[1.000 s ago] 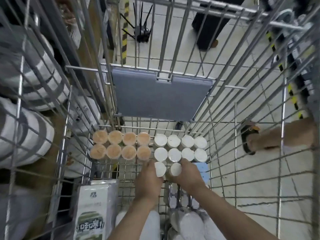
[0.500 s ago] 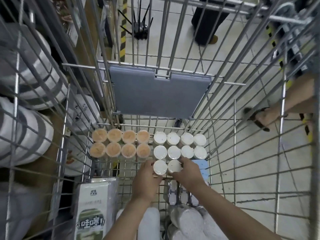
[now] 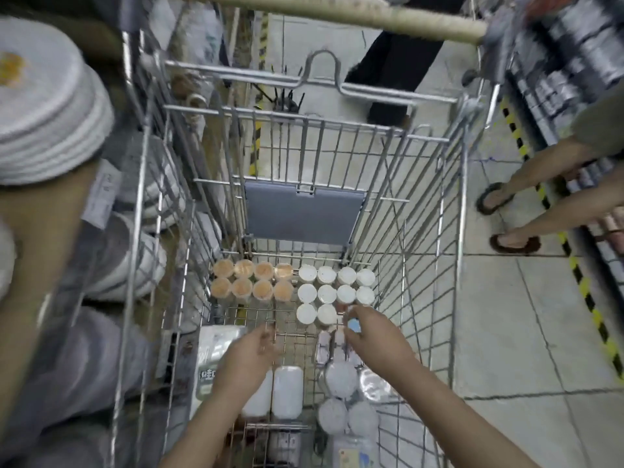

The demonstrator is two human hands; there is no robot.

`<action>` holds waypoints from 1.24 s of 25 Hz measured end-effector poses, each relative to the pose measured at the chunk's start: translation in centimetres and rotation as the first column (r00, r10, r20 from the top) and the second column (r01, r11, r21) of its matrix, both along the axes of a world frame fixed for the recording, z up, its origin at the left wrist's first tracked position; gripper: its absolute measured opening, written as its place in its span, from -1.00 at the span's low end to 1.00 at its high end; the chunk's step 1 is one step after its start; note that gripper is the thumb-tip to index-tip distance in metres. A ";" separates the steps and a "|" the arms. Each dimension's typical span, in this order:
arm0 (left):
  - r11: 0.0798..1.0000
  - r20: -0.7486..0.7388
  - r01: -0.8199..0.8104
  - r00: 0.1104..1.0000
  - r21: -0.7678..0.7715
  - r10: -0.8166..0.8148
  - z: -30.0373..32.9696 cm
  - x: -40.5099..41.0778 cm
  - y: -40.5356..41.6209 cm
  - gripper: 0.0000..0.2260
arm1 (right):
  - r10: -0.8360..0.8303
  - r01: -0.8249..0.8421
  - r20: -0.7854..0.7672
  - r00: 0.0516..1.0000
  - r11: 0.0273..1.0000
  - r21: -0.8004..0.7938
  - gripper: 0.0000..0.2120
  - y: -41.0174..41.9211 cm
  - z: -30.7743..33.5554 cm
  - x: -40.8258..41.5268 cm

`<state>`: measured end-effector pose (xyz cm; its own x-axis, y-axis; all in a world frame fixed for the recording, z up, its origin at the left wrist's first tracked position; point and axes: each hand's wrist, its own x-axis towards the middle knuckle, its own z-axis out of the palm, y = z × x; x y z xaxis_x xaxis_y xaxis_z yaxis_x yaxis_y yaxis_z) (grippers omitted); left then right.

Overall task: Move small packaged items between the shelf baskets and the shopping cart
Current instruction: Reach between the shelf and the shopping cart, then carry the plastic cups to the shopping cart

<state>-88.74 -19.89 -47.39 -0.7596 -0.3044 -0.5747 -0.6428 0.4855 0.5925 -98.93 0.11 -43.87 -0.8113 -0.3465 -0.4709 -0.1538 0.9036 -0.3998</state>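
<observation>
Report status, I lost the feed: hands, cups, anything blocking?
Left hand open, empty, over cart floor. Right hand by a blue item, grip unclear. White cups ten, orange cups eight, upright. Nothing blocking.

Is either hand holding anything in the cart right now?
Left hand: nothing, fingers loose. Right hand: fingertips at a small blue item, too blurred to confirm a grip.

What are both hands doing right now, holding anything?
Left hand: open, fingers loosely curled, holding nothing, above the cart floor.
Right hand: fingers around a small blue item; blurred, so the grip cannot be told.
</observation>
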 end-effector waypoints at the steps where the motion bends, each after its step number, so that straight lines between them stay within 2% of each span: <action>1: 0.999 0.000 0.033 0.999 -0.031 -0.033 2.0 1.0 0.0 -0.73 | 0.061 -0.060 -0.030 0.998 0.998 0.018 -0.65 0.8 1.8 0.9; 3: 0.994 -0.016 0.078 0.997 -0.082 -0.080 6.4 3.6 0.4 -0.72 | 0.151 -0.150 -0.068 0.986 0.988 0.021 -0.66 2.9 5.5 3.2; 6: 0.987 -0.039 0.040 0.998 -0.158 -0.046 11.4 8.3 1.7 -0.69 | 0.199 -0.203 -0.103 0.975 0.979 -0.023 -0.67 6.3 9.0 6.3; 10: 0.974 -0.128 -0.164 0.981 -0.159 0.144 17.5 16.4 7.2 -0.74 | 0.280 -0.287 -0.075 0.957 0.949 -0.127 -0.65 10.3 12.8 11.0; 13: 0.916 -0.221 -0.394 0.903 -0.080 0.369 21.1 23.8 13.4 -0.76 | 0.364 -0.366 -0.055 0.930 0.902 -0.228 -0.69 12.8 15.2 15.1; 16: 0.831 -0.267 -0.554 0.809 -0.048 0.524 22.3 32.0 19.7 -0.81 | 0.472 -0.462 -0.040 0.881 0.838 -0.290 -0.71 14.7 16.6 19.4; 19: 0.680 -0.283 -0.732 0.647 0.027 0.708 23.3 40.7 25.9 -0.88 | 0.636 -0.595 0.011 0.772 0.728 -0.340 -0.75 15.3 17.6 24.5; 21: 0.533 -0.293 -0.844 0.495 0.064 0.818 24.3 45.8 29.7 -0.88 | 0.746 -0.690 0.044 0.665 0.635 -0.347 -0.80 15.1 18.3 28.0; 23: 0.340 -0.321 -0.937 0.298 0.084 0.899 25.2 50.7 33.8 -0.86 | 0.837 -0.766 0.069 0.542 0.526 -0.369 -0.84 14.9 19.0 32.2; 27: -0.021 -0.356 -0.994 -0.060 0.112 0.932 26.4 58.2 42.3 -0.90 | 0.946 -0.878 0.049 0.319 0.315 -0.360 -0.81 16.0 19.3 40.4; 31: -0.298 -0.334 -0.944 -0.328 0.140 0.884 26.8 64.4 52.0 -0.91 | 0.997 -0.939 0.014 0.071 0.072 -0.335 -0.85 18.6 19.5 50.2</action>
